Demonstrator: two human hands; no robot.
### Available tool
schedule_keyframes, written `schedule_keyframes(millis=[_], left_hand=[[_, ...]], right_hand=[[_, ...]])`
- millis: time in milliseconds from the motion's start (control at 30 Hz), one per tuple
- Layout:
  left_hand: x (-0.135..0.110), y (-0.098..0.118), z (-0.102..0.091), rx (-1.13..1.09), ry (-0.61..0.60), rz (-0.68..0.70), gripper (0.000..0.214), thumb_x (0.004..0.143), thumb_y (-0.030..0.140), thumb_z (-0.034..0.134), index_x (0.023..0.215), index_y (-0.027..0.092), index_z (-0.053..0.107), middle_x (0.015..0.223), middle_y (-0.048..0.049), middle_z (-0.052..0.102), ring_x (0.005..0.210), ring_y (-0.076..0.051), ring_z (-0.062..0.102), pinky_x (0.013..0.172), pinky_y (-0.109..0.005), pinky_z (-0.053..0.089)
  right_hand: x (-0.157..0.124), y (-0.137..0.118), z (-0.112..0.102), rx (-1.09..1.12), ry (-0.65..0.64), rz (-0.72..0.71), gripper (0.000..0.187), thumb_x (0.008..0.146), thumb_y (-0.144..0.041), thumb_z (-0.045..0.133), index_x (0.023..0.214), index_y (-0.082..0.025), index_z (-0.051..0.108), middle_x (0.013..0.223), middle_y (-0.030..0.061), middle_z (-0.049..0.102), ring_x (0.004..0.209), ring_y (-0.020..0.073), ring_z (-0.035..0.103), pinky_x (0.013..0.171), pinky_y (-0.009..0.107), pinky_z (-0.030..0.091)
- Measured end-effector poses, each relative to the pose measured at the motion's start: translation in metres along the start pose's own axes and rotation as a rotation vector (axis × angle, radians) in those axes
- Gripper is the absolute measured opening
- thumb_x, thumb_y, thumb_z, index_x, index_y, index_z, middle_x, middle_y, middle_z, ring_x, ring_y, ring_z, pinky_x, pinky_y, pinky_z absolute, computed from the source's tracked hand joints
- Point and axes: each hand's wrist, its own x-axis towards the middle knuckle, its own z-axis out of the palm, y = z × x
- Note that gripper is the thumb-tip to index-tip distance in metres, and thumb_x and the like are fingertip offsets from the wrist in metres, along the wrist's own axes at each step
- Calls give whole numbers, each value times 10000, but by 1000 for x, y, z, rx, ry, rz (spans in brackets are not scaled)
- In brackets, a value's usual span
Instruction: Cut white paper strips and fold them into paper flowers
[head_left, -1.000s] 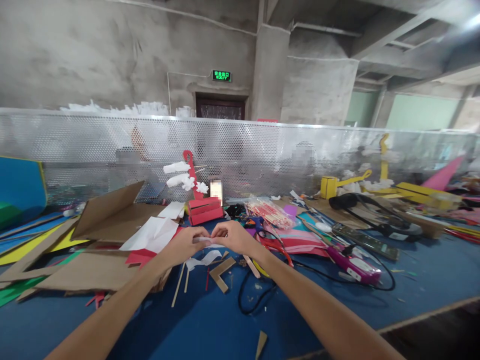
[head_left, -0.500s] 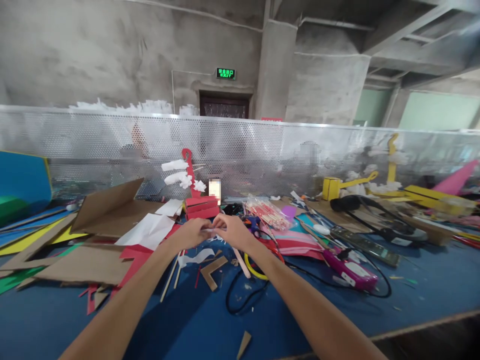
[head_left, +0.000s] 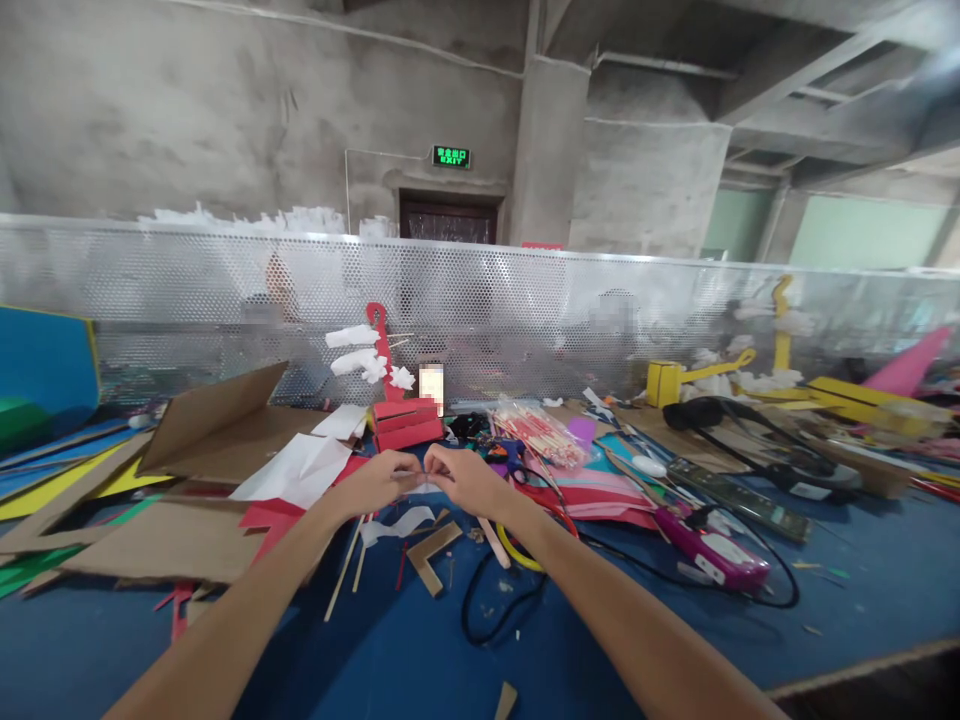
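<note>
My left hand (head_left: pixel 386 480) and my right hand (head_left: pixel 461 478) meet over the middle of the table, fingers pinched. Between their fingertips a thin whitish strip of paper (head_left: pixel 412 487) shows in part; the fingers cover the rest. Just behind them stands a red cardboard box (head_left: pixel 407 424), and a red upright piece (head_left: pixel 382 345) with white cut-outs rises behind it. A curled white paper strip (head_left: pixel 397 526), thin wooden sticks (head_left: pixel 346 570) and an L-shaped cardboard piece (head_left: pixel 433 556) lie below the hands.
Brown cardboard (head_left: pixel 169 540) and white paper (head_left: pixel 292 468) lie at left. To the right are a bag of red-and-white sticks (head_left: pixel 544 432), a purple power strip (head_left: pixel 712 555) with a black cable (head_left: pixel 469 600), and a black headband device (head_left: pixel 757 450). A perforated metal screen (head_left: pixel 510 300) stands behind.
My hands have drawn slightly apart, with both still pinched. The whole view has shifted a little, so the table's things sit slightly lower.
</note>
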Motion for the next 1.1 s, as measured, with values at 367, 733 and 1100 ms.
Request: schedule_keyframes(millis=[367,733,1100], left_hand=[[3,-1,0,-232,55,-45,324,728,464,610,779,144,617,693,11,560,606,-129,487,587,-223,397],[9,-18,2,-242,7,-91,374,723,500,606,791,133,616,632,23,535,559,-118,468,527,-211,349],[3,-10,-3,-171,-30,-89,396,739,519,586,756,130,657,611,3,583,528,-111,469,510,-215,342]], right_hand=[[-3,-3,-3,-83,-88,-50,526,680,-354,748,1079,-222,432,906,13,597,783,186,584,674,243,388],[-2,-1,-6,-179,-61,-126,227,770,-98,563,971,-203,544,922,25,592,831,170,557,743,249,393],[1,5,-16,-161,-7,-241,187,900,-265,535,919,-184,702,940,69,598,918,171,524,860,288,395]])
